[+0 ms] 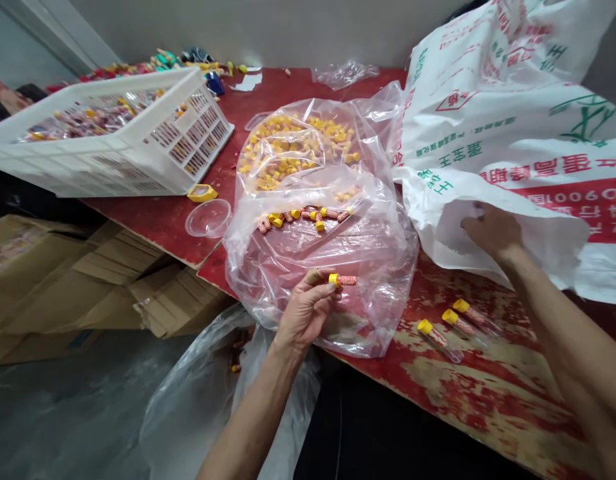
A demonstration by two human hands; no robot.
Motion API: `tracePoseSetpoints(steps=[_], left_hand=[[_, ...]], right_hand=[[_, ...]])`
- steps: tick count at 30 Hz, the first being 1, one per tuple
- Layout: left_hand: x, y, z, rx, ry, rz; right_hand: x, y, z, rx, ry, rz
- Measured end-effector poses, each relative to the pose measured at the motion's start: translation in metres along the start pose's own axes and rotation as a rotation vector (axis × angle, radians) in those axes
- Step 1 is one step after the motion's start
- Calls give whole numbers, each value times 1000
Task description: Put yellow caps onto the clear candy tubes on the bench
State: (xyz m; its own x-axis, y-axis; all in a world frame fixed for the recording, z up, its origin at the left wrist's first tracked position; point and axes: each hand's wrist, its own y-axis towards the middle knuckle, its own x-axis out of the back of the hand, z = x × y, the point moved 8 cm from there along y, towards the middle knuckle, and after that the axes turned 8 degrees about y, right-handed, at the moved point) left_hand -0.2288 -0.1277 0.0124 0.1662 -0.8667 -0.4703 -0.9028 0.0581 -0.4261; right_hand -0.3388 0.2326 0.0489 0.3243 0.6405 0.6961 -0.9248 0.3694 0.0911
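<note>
My left hand point(305, 308) pinches a small tube with a yellow cap point(343, 281) over the near edge of a clear plastic bag point(368, 267). Inside that bag lie several more capped tubes point(303, 217) and a heap of loose yellow caps point(298, 150). My right hand point(491, 230) is closed on a fold of a large white woven sack point(508, 140) printed in red and green. Three capped tubes point(455, 323) lie on the worn red table point(488, 387) between my arms.
A white slatted crate point(138, 143) full of colourful small items stands at the left. Beside it sit a clear round cup point(208, 219) and a yellow piece point(203, 193). Flattened cardboard boxes point(88, 280) lie below the table, with another clear bag point(198, 400) near my left forearm.
</note>
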Motion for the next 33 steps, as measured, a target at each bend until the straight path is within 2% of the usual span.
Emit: tracePoseSetpoints(steps=[3, 5, 6, 9, 12, 17, 22, 24, 26, 30, 33], left_hand=[[-17, -16, 18, 40, 12, 58], [-30, -28, 33, 73, 22, 78], [-37, -35, 42, 94, 25, 87], [-58, -55, 68, 143, 37, 117], [-76, -72, 89, 147, 45, 148], [-87, -88, 104, 34, 125, 151], [-95, -106, 107, -114, 393, 226], [-96, -113, 110, -157, 492, 237], [-99, -117, 111, -193, 561, 241], [-110, -118, 105, -299, 667, 269], [-125, -116, 93, -398, 750, 339]], right_hand=[[23, -65, 16, -59, 506, -46], [21, -116, 28, -54, 862, 45], [17, -141, 33, -67, 973, 107], [10, -200, 34, -74, 1074, 141], [9, -234, 23, -86, 1011, 90], [13, -258, 14, -63, 895, 165], [13, -269, 13, 51, 651, 285], [14, -273, 13, 130, 549, 255], [15, -278, 12, 185, 487, 169], [12, -287, 1, 163, 486, 13], [12, -282, -5, 161, 512, 39]])
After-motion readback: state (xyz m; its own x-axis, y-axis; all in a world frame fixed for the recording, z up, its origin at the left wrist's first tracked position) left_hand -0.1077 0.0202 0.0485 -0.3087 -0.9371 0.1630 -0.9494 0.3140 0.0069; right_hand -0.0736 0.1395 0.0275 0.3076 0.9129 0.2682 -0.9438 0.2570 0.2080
